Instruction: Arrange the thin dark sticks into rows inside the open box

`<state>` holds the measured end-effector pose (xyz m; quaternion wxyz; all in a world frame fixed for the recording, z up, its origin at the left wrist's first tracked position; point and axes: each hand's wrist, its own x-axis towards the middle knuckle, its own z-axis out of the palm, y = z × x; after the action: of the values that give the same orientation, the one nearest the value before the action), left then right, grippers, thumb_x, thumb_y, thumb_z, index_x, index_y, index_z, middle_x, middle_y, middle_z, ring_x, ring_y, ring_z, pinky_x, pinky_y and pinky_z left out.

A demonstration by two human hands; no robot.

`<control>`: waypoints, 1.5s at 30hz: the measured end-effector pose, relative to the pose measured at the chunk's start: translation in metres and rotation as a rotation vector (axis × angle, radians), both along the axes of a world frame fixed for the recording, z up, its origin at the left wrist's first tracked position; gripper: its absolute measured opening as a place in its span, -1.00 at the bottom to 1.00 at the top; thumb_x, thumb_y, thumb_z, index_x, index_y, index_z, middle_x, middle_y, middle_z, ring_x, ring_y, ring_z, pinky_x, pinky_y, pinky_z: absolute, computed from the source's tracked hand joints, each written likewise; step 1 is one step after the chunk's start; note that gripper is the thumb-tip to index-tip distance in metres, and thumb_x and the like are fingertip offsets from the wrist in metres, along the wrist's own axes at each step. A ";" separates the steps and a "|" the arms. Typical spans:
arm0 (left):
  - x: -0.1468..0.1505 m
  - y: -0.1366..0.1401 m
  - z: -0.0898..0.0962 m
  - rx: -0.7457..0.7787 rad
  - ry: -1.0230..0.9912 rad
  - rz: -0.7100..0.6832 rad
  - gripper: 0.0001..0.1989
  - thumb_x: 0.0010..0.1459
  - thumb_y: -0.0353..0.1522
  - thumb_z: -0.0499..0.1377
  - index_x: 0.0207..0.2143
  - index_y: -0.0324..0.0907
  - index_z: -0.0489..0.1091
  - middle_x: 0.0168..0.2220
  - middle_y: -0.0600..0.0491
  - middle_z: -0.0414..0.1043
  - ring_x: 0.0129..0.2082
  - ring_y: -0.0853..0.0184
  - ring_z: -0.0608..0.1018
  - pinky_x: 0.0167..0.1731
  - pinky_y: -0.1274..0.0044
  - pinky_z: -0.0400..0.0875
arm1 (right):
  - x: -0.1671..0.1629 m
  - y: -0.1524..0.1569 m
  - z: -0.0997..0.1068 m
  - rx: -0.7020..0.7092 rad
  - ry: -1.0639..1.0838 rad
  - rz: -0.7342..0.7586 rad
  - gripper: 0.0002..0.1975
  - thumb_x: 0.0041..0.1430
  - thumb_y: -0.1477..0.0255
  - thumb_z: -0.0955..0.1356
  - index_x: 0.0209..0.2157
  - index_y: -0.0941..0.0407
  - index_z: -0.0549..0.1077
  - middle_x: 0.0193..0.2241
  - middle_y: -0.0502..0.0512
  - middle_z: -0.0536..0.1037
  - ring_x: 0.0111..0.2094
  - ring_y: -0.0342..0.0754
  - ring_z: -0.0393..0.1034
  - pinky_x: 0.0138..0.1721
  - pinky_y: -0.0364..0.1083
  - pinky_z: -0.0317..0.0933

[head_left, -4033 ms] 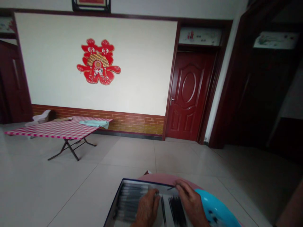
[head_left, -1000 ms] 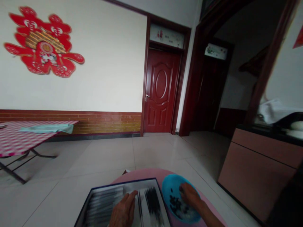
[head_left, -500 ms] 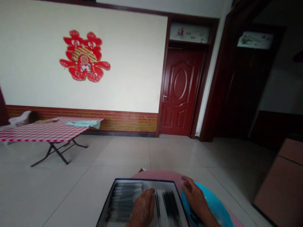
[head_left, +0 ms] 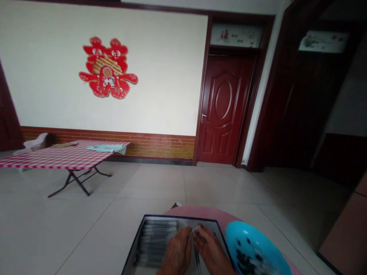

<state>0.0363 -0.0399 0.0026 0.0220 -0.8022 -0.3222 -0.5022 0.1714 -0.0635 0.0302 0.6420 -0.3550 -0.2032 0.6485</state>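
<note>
A small pale piece (head_left: 196, 229), blurred in detail, is sitting over the tray (head_left: 183, 218), pinched by the right hand (head_left: 210, 246); the left hand (head_left: 178, 248) is curving narrowly beside it (whether gripping anything, I cannot tell). The tray's dark rim is enclosing both hands closely; a blue bowl (head_left: 260, 238) is crowding its right edge, tiled floor (head_left: 155, 187) stretching beyond.

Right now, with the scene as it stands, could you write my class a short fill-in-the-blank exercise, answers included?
1. In the picture, the blue bowl lies to the ____ of the tray.
2. The right hand is nearer the bowl than the ____ hand.
3. The checked tabletop is pink and ____.
4. The decoration is mainly ____.

Answers: right; left; white; red.
</note>
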 end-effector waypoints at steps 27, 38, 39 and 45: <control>-0.001 -0.005 0.003 -0.172 -0.072 -0.006 -0.72 0.33 -0.27 -0.07 -0.33 -0.13 0.38 -0.40 0.01 0.44 -0.38 0.31 0.54 -0.36 0.51 0.45 | -0.011 -0.010 0.006 0.041 -0.488 -0.134 -0.54 -0.21 0.17 0.50 -0.27 0.14 0.50 -0.30 0.11 0.57 -0.25 0.07 0.46 -0.26 -0.04 0.36; -0.004 0.002 -0.006 -0.063 -0.006 -0.034 -0.70 0.34 -0.35 -0.09 0.01 -0.14 0.34 -0.30 -0.03 0.48 -0.35 0.31 0.58 -0.36 0.53 0.51 | 0.132 -0.013 0.024 -0.052 -1.282 -0.381 -0.70 -0.11 0.26 0.32 -0.31 0.04 0.54 -0.39 0.07 0.61 -0.34 0.07 0.48 -0.26 -0.02 0.32; -0.004 0.002 -0.006 -0.060 0.006 -0.034 -0.70 0.34 -0.35 -0.09 0.00 -0.13 0.35 -0.32 -0.02 0.48 -0.39 0.33 0.58 -0.39 0.55 0.51 | 0.149 -0.016 0.018 -0.066 -1.444 -0.361 -0.74 -0.11 0.30 0.30 -0.35 0.03 0.54 -0.40 0.08 0.62 -0.32 0.07 0.49 -0.22 -0.01 0.31; -0.004 0.003 -0.009 -0.002 0.011 -0.024 -0.72 0.34 -0.34 -0.08 -0.02 -0.11 0.35 -0.32 -0.01 0.49 -0.42 0.34 0.59 -0.41 0.57 0.52 | 0.202 -0.035 -0.027 -0.013 -1.882 -0.240 -0.83 -0.10 0.43 0.30 -0.47 0.03 0.53 -0.39 0.12 0.62 -0.29 0.10 0.48 -0.17 -0.02 0.25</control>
<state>0.0319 -0.0371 -0.0068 0.0171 -0.8089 -0.3129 -0.4975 0.3735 -0.0986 0.0036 0.2751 -0.7540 -0.5959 0.0267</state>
